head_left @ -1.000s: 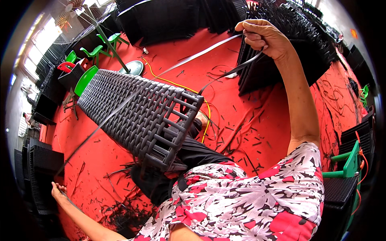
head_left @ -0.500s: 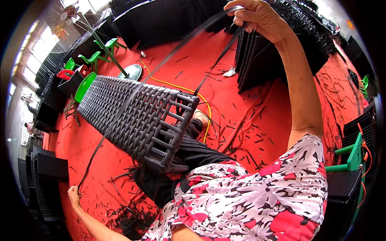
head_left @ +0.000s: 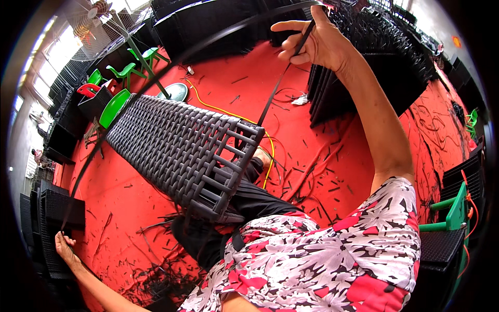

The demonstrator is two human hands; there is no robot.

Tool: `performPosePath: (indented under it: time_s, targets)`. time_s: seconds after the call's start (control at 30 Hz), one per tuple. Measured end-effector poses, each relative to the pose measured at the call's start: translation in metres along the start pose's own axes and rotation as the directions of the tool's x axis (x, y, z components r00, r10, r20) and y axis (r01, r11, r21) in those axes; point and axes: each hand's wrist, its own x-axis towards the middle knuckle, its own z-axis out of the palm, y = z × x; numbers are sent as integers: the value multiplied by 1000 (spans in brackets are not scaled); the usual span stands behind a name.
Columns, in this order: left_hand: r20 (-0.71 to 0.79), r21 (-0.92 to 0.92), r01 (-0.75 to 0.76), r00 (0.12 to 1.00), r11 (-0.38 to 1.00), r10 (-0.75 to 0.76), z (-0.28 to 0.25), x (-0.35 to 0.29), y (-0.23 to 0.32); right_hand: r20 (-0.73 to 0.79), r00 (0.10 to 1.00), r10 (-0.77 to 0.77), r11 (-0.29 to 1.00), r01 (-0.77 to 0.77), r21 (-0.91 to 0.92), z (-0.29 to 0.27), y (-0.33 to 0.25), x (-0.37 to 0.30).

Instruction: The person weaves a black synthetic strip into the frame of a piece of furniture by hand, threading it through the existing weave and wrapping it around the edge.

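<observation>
A long grey-black woven wicker panel [head_left: 176, 145] slants away to the left from above my lap, with open bare rungs at its near end. From its near corner a flat black weaving strip [head_left: 272, 98] rises to my right hand [head_left: 319, 44], held high at the top right. There the strip bends round the raised thumb and passes by the partly spread fingers. It then arches left over the panel and down to my left hand [head_left: 66, 247]. That hand is closed on the strip, low at the far left.
Strip scraps and a yellow cable [head_left: 208, 106] lie on the red floor [head_left: 322, 166]. Black woven pieces [head_left: 353, 88] are stacked at the right. Green chairs [head_left: 122, 75], a green stool [head_left: 113, 109] and a standing fan [head_left: 96, 23] are at the back left.
My left hand has moved farther out to the left with the strip. My right hand has shifted slightly left and down, its fingers more spread. The strip now arches wider over the panel.
</observation>
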Motion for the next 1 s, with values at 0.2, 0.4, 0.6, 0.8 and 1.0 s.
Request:
performPosePath:
  time_s: [0.2,0.4,0.6,0.8,1.0]
  targets:
    - [-102,-1,7,995,1000,-7,-3,-8,-9,-175,914,-366,918,324,-228,-14,22,10]
    - [-141,-52,180,972,982,-186,-48,-3,-49,-366,796,-483,875,425,-231,-22,16,18]
    - [-410,76,429,836,900,-364,-76,-10,-104,10,931,-364,884,349,-311,-10,1,-3]
    - [-547,289,645,718,708,-431,-85,-37,-121,296,946,-134,856,261,-447,-4,-19,-17]
    - [-125,594,487,842,640,-524,-40,-89,-126,399,882,-251,898,366,-243,-18,-3,-10]
